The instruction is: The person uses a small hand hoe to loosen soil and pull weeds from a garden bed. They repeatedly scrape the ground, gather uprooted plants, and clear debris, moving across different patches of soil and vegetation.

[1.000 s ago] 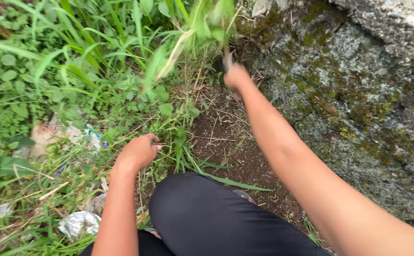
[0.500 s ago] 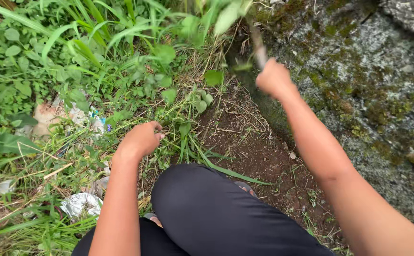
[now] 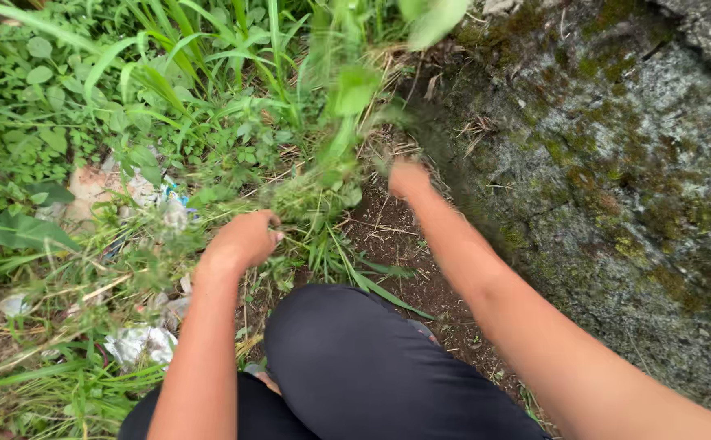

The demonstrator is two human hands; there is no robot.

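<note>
Two hands are at work at mid-frame: my left hand [image 3: 245, 240] is curled tight around a clump of grass [image 3: 311, 200], while my right hand [image 3: 408, 179] is blurred beside the mossy rock [image 3: 616, 187], and I cannot tell whether it is closed on anything. A strip of bare soil [image 3: 408, 253] below the clump looks cleared; thick weeds [image 3: 127, 106] remain across the upper left. Scraps of litter [image 3: 136, 342] sit lower left. My dark-trousered knee [image 3: 355, 358] hides the ground beneath it.
</note>
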